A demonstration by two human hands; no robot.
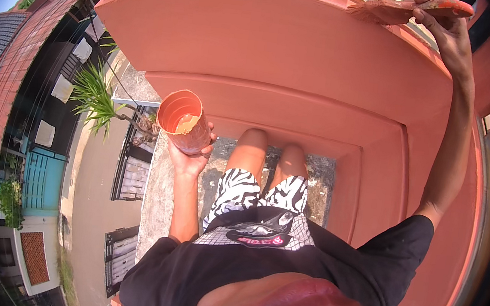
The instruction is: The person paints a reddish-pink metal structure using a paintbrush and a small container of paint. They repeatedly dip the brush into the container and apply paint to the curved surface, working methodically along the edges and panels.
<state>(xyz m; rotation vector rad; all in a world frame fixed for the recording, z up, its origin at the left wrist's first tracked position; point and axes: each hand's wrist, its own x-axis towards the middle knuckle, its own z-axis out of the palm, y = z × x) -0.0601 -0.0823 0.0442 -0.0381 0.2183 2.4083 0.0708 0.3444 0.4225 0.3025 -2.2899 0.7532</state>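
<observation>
My left hand point(195, 158) is wrapped round a plastic cup point(191, 138) coated in orange-pink paint, held out beside my knees. The cup is tilted so its mouth shows, with a lighter orange patch inside. High at the right, my right hand point(446, 28) grips the handle of a paintbrush point(394, 11). Paint covers the brush, and its bristles point left, at the top edge of the salmon-coloured wall point(239, 43). Whether the bristle tips press on the wall or the window ledge above it, I cannot tell.
I am on a narrow, weathered concrete ledge point(156, 215) high above a street point(92, 196). A spiky green plant point(95, 95) stands left of the cup. A dark cable point(98, 33) runs down at the upper left. Across the street are houses with tiled roofs point(34, 38).
</observation>
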